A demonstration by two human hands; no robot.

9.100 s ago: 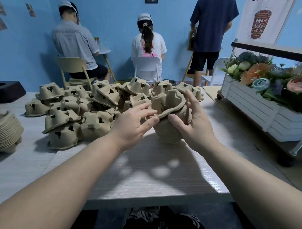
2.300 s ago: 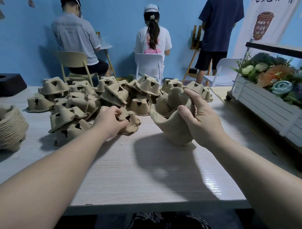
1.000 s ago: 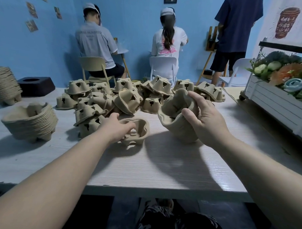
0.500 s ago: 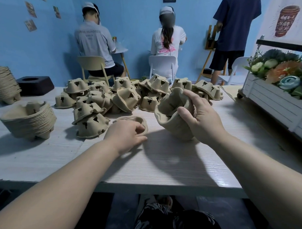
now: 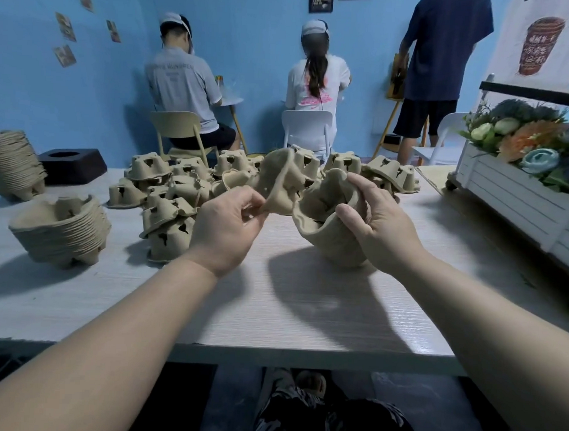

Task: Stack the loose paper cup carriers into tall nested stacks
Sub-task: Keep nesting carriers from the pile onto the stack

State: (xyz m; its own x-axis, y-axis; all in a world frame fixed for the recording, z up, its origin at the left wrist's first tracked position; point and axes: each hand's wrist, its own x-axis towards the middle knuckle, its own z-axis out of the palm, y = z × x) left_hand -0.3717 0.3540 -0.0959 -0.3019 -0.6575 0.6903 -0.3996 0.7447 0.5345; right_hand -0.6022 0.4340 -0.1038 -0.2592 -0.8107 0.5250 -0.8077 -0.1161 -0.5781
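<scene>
Finished stack at your 10 o'clock on tabletop. Loose carriers heaped at 11. Your left hand pinches single carrier, raised at 12. Your right hand grips nested stack, tilted, just right of it.

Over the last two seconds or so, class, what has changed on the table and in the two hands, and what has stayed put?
The left hand took one loose carrier off the table beside the pile, lifted it and now pinches its edge, raised next to the nested stack. The right hand grips that stack as before. The finished stack at left has not moved.
</scene>
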